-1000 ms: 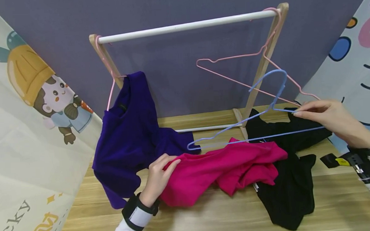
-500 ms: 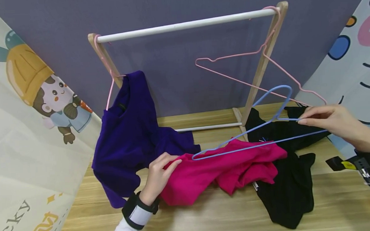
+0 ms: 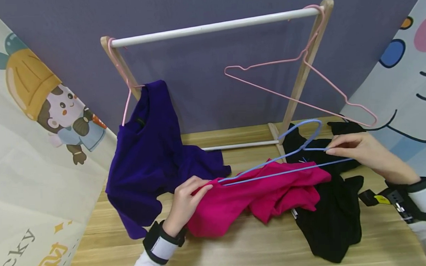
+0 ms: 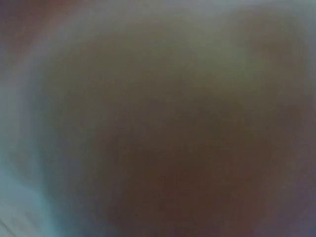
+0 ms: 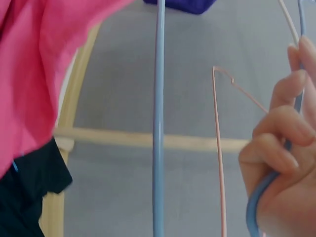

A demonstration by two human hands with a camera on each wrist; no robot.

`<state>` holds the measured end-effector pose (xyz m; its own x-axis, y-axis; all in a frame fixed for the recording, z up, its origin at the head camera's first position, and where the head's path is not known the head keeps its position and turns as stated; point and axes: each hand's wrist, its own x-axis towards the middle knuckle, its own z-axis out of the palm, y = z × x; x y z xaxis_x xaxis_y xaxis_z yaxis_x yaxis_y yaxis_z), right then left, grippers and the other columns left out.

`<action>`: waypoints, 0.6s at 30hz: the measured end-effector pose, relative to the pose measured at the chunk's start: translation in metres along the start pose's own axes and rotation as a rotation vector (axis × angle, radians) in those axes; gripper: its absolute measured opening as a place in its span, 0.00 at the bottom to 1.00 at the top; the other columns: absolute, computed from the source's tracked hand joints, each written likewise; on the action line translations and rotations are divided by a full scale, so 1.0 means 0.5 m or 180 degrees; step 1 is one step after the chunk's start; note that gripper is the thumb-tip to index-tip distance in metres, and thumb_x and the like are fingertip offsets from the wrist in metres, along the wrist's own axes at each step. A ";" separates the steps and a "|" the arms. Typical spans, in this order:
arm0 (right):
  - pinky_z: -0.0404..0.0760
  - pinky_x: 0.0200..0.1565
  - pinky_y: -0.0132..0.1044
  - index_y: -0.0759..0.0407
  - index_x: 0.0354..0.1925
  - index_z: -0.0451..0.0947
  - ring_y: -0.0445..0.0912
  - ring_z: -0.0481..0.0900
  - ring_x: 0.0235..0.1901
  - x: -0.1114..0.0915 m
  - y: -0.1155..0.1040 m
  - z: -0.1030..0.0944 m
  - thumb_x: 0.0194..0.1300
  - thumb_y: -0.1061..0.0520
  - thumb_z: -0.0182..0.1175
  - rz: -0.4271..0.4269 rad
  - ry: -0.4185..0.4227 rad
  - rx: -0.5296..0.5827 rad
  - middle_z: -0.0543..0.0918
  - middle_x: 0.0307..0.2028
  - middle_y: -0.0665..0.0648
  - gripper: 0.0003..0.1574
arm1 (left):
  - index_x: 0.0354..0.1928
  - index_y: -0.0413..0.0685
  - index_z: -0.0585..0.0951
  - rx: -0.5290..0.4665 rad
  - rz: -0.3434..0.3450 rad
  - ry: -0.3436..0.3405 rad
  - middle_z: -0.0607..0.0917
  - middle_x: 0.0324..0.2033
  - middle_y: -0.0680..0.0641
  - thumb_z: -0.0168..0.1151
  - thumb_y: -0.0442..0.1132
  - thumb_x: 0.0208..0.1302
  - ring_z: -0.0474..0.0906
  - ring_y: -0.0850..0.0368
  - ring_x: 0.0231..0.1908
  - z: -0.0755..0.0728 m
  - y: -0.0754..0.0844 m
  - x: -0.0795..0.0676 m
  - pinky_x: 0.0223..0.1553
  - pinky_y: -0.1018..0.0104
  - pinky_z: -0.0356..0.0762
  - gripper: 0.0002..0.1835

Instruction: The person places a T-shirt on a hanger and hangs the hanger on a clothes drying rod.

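My left hand pinches the upper left edge of a bright pink garment, which droops in folds over the wooden surface. A blue hanger is in my right hand, fingers curled round its right arm in the right wrist view. The hanger slants across the garment with its hook up. Its left tip is out of sight at the garment's edge, just beside my left fingertips. The left wrist view is a dark blur.
Behind stands a rack with a white rail. A purple garment hangs on a pink hanger at its left end, and a bare pink hanger at its right. Black clothing lies to the right. Printed curtains flank both sides.
My right hand has lowered the blue hanger, then shifted left with it, bringing its left end to the pink garment's edge. The left hand keeps its pinch almost in place.
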<state>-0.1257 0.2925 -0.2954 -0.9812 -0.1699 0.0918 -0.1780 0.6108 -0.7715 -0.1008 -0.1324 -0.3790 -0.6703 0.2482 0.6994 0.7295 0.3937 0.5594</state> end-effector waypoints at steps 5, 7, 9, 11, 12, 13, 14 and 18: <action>0.73 0.32 0.25 0.61 0.38 0.78 0.41 0.74 0.32 -0.001 -0.007 0.027 0.56 0.57 0.59 0.0051 0.0061 0.0016 0.79 0.32 0.44 0.11 | 0.33 0.49 0.82 0.0059 -0.0096 0.0039 0.79 0.24 0.52 0.62 0.37 0.51 0.73 0.64 0.28 0.006 0.001 -0.003 0.27 0.73 0.72 0.06; 0.73 0.31 0.26 0.60 0.37 0.78 0.41 0.74 0.32 -0.003 -0.013 0.040 0.56 0.56 0.59 0.0014 0.0061 -0.0002 0.80 0.32 0.45 0.11 | 0.34 0.49 0.82 0.0173 -0.0125 0.0061 0.80 0.25 0.52 0.62 0.38 0.52 0.72 0.62 0.28 0.011 0.001 -0.003 0.29 0.72 0.72 0.07; 0.73 0.30 0.27 0.59 0.36 0.78 0.44 0.74 0.30 -0.004 -0.023 0.056 0.55 0.57 0.60 -0.0062 0.0059 0.0008 0.80 0.30 0.47 0.10 | 0.35 0.50 0.82 0.0302 -0.0164 0.0089 0.81 0.25 0.52 0.61 0.39 0.52 0.72 0.61 0.29 0.017 0.001 -0.004 0.31 0.68 0.70 0.07; 0.73 0.29 0.28 0.58 0.36 0.79 0.44 0.73 0.28 -0.005 -0.034 0.072 0.55 0.56 0.60 -0.0145 0.0007 0.0059 0.80 0.30 0.48 0.09 | 0.35 0.51 0.82 0.0436 -0.0185 0.0114 0.81 0.25 0.53 0.61 0.40 0.52 0.71 0.60 0.28 0.024 0.002 -0.003 0.30 0.64 0.67 0.08; 0.72 0.27 0.29 0.58 0.35 0.79 0.46 0.73 0.27 -0.005 -0.041 0.081 0.55 0.57 0.60 -0.0207 0.0002 0.0117 0.80 0.29 0.49 0.08 | 0.35 0.51 0.82 0.0478 -0.0191 0.0127 0.81 0.24 0.53 0.61 0.40 0.52 0.71 0.60 0.28 0.027 0.003 -0.003 0.30 0.63 0.66 0.08; 0.72 0.26 0.30 0.59 0.34 0.79 0.47 0.72 0.26 -0.005 -0.047 0.090 0.55 0.58 0.60 -0.0268 0.0003 0.0183 0.80 0.28 0.51 0.07 | 0.35 0.50 0.82 0.0503 -0.0189 0.0150 0.81 0.24 0.52 0.61 0.40 0.52 0.71 0.60 0.27 0.030 0.003 -0.002 0.29 0.61 0.65 0.07; 0.71 0.25 0.31 0.58 0.34 0.79 0.47 0.71 0.25 -0.005 -0.052 0.097 0.55 0.58 0.60 -0.0295 -0.0015 0.0227 0.80 0.27 0.52 0.07 | 0.34 0.50 0.82 0.0521 -0.0207 0.0165 0.81 0.24 0.52 0.61 0.40 0.52 0.71 0.60 0.27 0.032 0.005 0.000 0.29 0.62 0.65 0.07; 0.69 0.24 0.34 0.56 0.35 0.79 0.48 0.69 0.25 -0.005 -0.066 0.121 0.55 0.55 0.60 -0.0279 0.0052 0.0356 0.79 0.27 0.55 0.08 | 0.34 0.50 0.82 0.0613 -0.0231 0.0276 0.82 0.23 0.53 0.61 0.40 0.52 0.71 0.60 0.26 0.038 0.009 0.009 0.28 0.62 0.63 0.06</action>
<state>-0.1127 0.2262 -0.3082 -0.9635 -0.2058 0.1715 -0.2546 0.5041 -0.8253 -0.1030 -0.1129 -0.3818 -0.6999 0.1393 0.7006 0.6345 0.5717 0.5202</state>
